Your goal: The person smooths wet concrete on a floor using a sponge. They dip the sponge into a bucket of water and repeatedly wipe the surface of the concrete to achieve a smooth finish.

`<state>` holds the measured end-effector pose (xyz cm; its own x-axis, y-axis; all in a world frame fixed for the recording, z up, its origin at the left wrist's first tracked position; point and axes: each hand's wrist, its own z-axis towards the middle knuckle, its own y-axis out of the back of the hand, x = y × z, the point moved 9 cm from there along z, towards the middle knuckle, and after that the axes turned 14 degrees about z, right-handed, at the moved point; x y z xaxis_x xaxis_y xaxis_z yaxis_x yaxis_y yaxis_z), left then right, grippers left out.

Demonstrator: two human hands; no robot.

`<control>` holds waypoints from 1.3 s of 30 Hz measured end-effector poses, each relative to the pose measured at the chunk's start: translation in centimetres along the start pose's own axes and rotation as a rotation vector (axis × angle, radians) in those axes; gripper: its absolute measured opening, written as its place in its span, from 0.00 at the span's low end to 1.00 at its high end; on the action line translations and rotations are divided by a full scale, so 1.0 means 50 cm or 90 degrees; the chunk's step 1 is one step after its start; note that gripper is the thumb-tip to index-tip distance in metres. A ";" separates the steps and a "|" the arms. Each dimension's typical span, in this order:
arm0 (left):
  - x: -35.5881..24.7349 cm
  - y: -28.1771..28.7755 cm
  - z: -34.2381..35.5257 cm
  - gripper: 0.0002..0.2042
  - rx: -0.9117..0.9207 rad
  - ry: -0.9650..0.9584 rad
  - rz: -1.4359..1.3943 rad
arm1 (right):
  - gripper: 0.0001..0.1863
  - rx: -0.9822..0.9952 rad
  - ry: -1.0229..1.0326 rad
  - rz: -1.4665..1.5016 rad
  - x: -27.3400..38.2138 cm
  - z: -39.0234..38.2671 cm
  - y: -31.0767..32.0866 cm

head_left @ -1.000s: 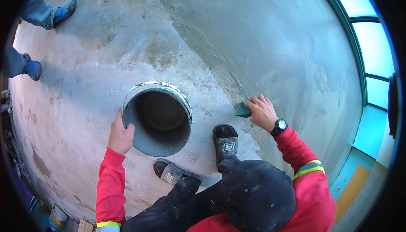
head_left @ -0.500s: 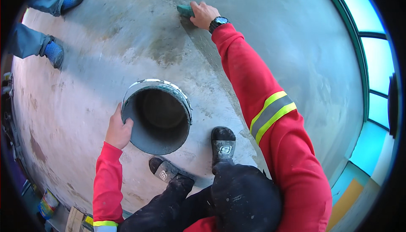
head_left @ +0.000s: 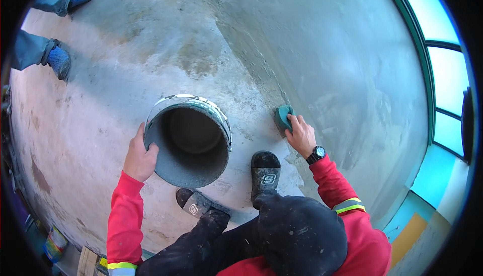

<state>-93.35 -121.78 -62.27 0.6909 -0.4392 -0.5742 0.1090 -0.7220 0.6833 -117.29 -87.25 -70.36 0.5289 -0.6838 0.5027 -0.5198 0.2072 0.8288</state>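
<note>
My left hand [head_left: 140, 156] grips the rim of a grey, cement-smeared bucket [head_left: 191, 173], thumb inside and fingers outside. The bucket leans so that its mouth faces me. It looks nearly empty, though its bottom is in shadow. My right hand [head_left: 300, 134], below a black wristwatch [head_left: 317, 154], is closed on a small curved teal piece [head_left: 283, 117] that looks like a scraper or sponge. That piece rests against the seam between the pale floor and the smooth grey surface, right of the bucket.
My slippered feet [head_left: 265, 170] stand just below and right of the bucket. Another person's feet [head_left: 60, 63] in blue socks are at the upper left. The grey surface [head_left: 362, 90] reaches up to green-framed windows [head_left: 448, 74] at the right. Wood and containers [head_left: 55, 243] lie lower left.
My right hand has drawn the teal piece along the seam toward me, from the far end to beside the bucket. My left hand keeps its hold on the bucket rim.
</note>
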 end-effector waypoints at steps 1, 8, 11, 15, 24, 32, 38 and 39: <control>0.002 -0.003 0.001 0.26 0.004 -0.003 0.003 | 0.18 -0.001 -0.005 0.002 0.002 0.006 -0.005; -0.002 -0.009 0.005 0.25 0.028 -0.017 -0.038 | 0.13 -0.239 0.162 0.089 0.144 0.336 -0.025; 0.004 -0.014 0.003 0.24 0.028 -0.008 -0.051 | 0.07 -0.288 0.216 0.121 0.235 0.518 -0.019; 0.002 -0.022 0.003 0.24 0.027 -0.002 -0.089 | 0.06 -0.326 0.215 0.067 0.280 0.621 0.001; 0.007 -0.020 0.002 0.24 0.046 -0.011 -0.063 | 0.04 -0.222 -0.007 0.093 0.046 0.117 -0.001; 0.006 -0.023 0.000 0.24 0.063 -0.002 -0.066 | 0.22 -0.162 -0.115 0.082 -0.036 -0.121 0.000; 0.013 -0.019 0.000 0.25 0.055 0.007 -0.073 | 0.05 -0.307 0.068 0.089 0.107 0.260 -0.017; 0.009 -0.018 -0.002 0.25 0.053 0.005 -0.078 | 0.04 -0.327 0.115 0.090 0.138 0.326 -0.010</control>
<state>-93.06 -121.26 -63.10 0.6822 -0.3413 -0.6466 0.1333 -0.8115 0.5690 -124.32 -103.46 -71.32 0.6084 -0.5033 0.6137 -0.2239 0.6330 0.7411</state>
